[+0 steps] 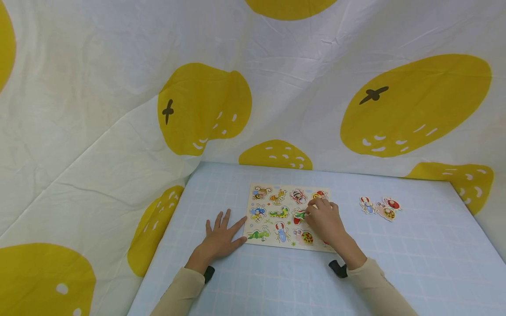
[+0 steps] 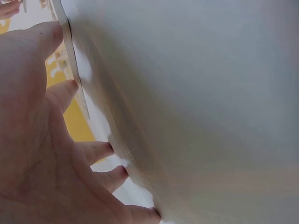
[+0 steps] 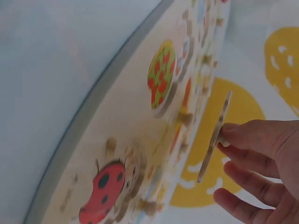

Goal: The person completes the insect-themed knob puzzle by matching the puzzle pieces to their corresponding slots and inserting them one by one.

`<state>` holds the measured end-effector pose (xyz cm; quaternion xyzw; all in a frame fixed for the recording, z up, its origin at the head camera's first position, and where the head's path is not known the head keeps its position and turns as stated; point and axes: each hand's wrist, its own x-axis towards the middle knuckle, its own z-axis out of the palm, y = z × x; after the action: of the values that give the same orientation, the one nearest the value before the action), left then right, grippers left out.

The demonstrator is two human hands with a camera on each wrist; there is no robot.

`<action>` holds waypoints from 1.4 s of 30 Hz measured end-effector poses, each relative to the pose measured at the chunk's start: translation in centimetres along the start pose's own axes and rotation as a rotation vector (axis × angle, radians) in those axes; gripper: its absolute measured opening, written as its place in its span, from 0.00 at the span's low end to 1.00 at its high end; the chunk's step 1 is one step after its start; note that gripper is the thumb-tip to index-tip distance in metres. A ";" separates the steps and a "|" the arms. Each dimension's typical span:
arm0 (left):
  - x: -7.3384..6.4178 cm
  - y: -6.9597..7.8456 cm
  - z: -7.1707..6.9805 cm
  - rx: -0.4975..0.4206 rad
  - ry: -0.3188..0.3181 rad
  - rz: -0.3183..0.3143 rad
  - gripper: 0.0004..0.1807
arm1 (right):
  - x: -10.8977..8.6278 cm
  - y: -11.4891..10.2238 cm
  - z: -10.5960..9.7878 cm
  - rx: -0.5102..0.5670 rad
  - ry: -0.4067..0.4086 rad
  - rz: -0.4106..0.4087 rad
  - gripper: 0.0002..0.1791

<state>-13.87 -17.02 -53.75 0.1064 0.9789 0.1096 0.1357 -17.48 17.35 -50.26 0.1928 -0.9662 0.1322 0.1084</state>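
A wooden insect puzzle board (image 1: 272, 246) lies on the table, with bees, a caterpillar, a grasshopper and beetles on it. My left hand (image 1: 219, 240) rests flat with fingers spread at its left side, thumb and index finger at the edge; in the left wrist view, fingertips (image 2: 71, 86) meet that edge. Over the board's right half, my right hand (image 1: 326, 219) pinches a thin puzzle piece by its small knob. The right wrist view shows this puzzle piece (image 3: 214, 147) edge-on, raised off the board, its picture hidden there.
Right of the board lie loose puzzle pieces: a blue beetle (image 1: 367, 205), a spotted yellow-green bug (image 1: 386, 212) and a red ladybug (image 1: 392, 203). A light blue checked cloth (image 1: 427, 263) covers the table. Behind hangs a white curtain (image 1: 292, 87) with big yellow fruit shapes.
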 end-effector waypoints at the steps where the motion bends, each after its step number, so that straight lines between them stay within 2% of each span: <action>1: 0.0 0.0 0.0 0.000 0.000 0.001 0.37 | 0.0 -0.3 0.1 -0.002 0.002 -0.010 0.04; 8: 0.0 -0.1 0.0 0.012 0.003 0.002 0.37 | 0.5 -2.4 0.6 -0.020 -0.019 -0.069 0.04; 19: 0.1 0.0 -0.1 0.001 -0.022 -0.005 0.38 | 1.1 -5.4 1.8 0.015 -0.034 -0.163 0.04; 25: 0.1 -0.1 0.0 0.006 -0.015 0.001 0.38 | 1.4 -6.7 2.3 0.015 -0.043 -0.213 0.03; 32: 0.2 -0.1 0.0 0.014 -0.011 -0.002 0.37 | 2.0 -8.1 3.3 0.029 -0.065 -0.241 0.02; 42: 0.3 -0.2 0.2 0.029 -0.014 0.004 0.38 | 2.4 -10.4 4.4 -0.052 -0.111 -0.291 0.06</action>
<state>-14.12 -17.11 -54.02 0.1110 0.9792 0.0949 0.1407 -16.13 5.97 -51.60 0.3347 -0.9357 0.0794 0.0779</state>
